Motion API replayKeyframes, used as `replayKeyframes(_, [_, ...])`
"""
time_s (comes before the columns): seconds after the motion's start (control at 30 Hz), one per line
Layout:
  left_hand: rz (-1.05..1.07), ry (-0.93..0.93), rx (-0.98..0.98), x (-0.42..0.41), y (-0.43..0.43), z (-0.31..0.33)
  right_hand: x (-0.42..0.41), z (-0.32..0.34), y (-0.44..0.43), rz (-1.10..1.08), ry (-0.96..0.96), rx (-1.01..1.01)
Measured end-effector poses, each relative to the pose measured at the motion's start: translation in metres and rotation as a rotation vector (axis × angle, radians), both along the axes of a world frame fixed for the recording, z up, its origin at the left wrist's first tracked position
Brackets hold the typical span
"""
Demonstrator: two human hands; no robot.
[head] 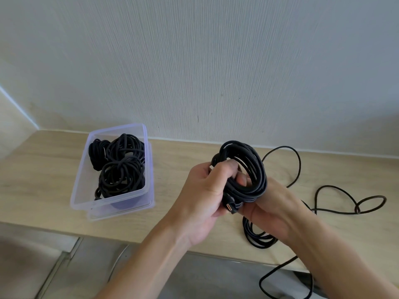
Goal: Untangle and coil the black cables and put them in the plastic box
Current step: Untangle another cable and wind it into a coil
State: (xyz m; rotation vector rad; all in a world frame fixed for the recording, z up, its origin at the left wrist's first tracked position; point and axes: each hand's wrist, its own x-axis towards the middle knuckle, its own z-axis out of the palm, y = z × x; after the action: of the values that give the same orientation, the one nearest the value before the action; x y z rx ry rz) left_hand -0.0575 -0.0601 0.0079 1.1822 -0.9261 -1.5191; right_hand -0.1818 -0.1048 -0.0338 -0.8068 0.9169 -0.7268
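Note:
A coil of black cable [251, 167] is held upright above the wooden table. My left hand [205, 190] grips its near side, thumb over the strands, with a connector end [230, 207] poking out below the fingers. My right hand [272, 208] holds the coil from the right, fingers curled through its middle. A clear plastic box [82, 180] at the left holds several coiled black cables [118, 167]. More loose black cable [336, 195] lies on the table to the right.
The box stands on its lid [121, 212]. A light wall [216, 72] runs close behind the wooden table [38, 180]. Cable loops lie under my right wrist [257, 236] and hang off the table's front edge [280, 270].

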Motion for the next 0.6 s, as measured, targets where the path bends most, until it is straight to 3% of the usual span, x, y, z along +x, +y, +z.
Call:
replayKeyframes(0.33, [-0.038, 0.107, -0.024, 0.005, -0.002, -0.007, -0.012, 0.011, -0.002, 0.188, -0.095, -0.122])
replayKeyframes(0.6, [0.068, 0.013, -0.002, 0.007, -0.004, -0.006, -0.014, 0.016, 0.001, 0.143, -0.27, -0.054])
